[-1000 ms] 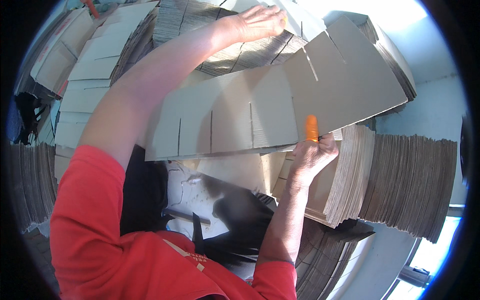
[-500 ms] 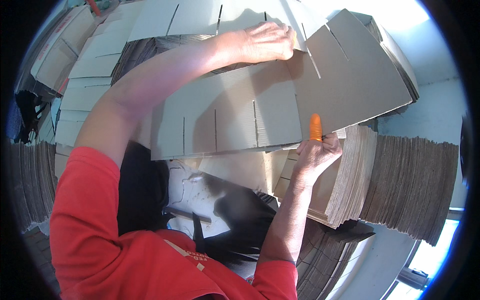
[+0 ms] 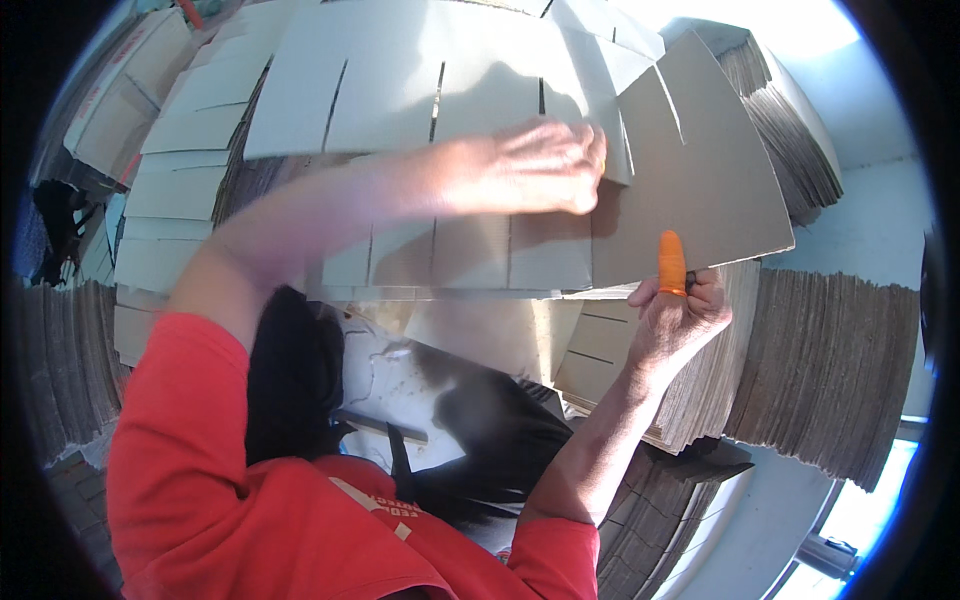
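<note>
My left hand (image 3: 545, 168), smeared by motion, has its fingers closed at the right end of a pale slotted cardboard sheet (image 3: 390, 100). Beneath it, a second slotted cardboard sheet (image 3: 472, 255) lies partly covered by my forearm and its shadow. To the right, my right hand (image 3: 685, 310) pinches the near edge of a grey-brown cardboard sheet (image 3: 700, 170), which is tilted and has a slot in its far part. An orange finger cot (image 3: 672, 262) covers one digit of that hand and rests against the sheet. Its other fingers are curled, partly hidden.
Stacks of cardboard (image 3: 820, 370) stand at the right, with another pile (image 3: 790, 120) behind the tilted sheet. Overlapping pale sheets (image 3: 180, 150) and a carton (image 3: 125, 90) are at the left. A further stack (image 3: 65, 360) stands at the far left.
My left hand has come nearer to me, bringing the upper slotted sheet over the lower one. My right hand has shifted right along the near edge of the tilted sheet.
</note>
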Demonstrator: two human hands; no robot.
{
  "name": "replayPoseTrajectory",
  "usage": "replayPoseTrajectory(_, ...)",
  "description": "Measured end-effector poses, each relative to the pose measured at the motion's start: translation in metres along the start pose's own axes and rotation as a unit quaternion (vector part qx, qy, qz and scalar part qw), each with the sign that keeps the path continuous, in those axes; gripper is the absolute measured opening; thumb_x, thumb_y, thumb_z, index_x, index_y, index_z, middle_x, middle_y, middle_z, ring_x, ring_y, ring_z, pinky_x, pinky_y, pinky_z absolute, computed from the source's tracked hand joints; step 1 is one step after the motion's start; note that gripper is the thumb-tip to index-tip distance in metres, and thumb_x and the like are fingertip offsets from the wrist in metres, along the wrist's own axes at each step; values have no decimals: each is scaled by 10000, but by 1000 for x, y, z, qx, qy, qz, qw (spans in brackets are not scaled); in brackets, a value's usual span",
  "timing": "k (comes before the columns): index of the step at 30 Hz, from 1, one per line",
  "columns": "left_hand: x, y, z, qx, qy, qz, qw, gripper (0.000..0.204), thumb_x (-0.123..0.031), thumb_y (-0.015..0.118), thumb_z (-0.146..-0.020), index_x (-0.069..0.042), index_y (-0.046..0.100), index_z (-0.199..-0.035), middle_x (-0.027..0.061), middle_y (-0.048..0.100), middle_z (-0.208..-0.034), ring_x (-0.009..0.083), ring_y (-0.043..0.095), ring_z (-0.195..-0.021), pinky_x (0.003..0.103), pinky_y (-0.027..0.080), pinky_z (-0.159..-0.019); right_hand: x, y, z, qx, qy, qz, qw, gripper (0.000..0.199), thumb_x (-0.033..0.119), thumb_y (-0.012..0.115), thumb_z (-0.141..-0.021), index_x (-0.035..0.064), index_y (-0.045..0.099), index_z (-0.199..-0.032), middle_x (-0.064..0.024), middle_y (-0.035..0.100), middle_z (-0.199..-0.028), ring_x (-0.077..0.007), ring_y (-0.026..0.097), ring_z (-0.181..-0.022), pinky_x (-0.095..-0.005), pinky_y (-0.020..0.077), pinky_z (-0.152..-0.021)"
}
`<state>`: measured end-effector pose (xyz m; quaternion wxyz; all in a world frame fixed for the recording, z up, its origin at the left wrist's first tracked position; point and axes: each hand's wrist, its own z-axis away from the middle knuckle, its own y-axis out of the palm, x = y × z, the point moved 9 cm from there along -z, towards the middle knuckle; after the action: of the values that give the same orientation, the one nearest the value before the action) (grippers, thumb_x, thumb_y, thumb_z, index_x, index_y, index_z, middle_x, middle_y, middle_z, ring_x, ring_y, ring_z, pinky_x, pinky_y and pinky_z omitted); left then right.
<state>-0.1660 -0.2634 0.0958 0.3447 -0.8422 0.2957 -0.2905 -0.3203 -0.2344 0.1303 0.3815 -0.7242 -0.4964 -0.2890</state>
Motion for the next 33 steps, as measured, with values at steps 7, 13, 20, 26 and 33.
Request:
replayPoseTrajectory(7,-74,5,13,62,-205,250,944,381,-199,691,-836,92,554,-1040,152,558,-891,265,620,-763,377,581,-570,-24,3,3,-52,22,98,994,185,-122,412,-688,22,516,-634,-27,497,-441,-65,494,-397,-212,364,-389)
replayPoseTrajectory(13,46,-27,11,-109,-295,132,940,608,-519,718,-781,-45,578,-1135,96,651,-850,316,617,-812,439,545,-675,-31,5,9,-50,116,68,990,236,-123,436,-518,-17,574,-678,-26,547,-544,-71,480,-473,-220,374,-441)
replayPoseTrajectory(20,217,76,3,171,-354,19,919,564,-200,545,-898,5,297,-1361,200,269,-1453,373,249,-1359,487,223,-1131,-30,11,9,-47,98,43,993,339,-115,440,-481,-48,624,-758,3,492,-569,-64,437,-529,-211,364,-481)
replayPoseTrajectory(26,189,71,-12,88,-197,-114,970,105,-66,527,-853,-30,580,-937,113,566,-1038,268,550,-1060,407,473,-956,-34,10,6,-37,47,142,988,352,-89,376,-654,-70,683,-825,-41,510,-422,-70,500,-374,-212,397,-381)
replayPoseTrajectory(33,122,18,-13,-56,-110,-219,968,181,-59,548,-828,13,562,-993,110,544,-1045,237,563,-1046,365,543,-834,-25,6,12,-66,79,123,987,169,-144,440,-539,11,416,-601,-29,457,-488,-73,432,-462,-239,367,-437)
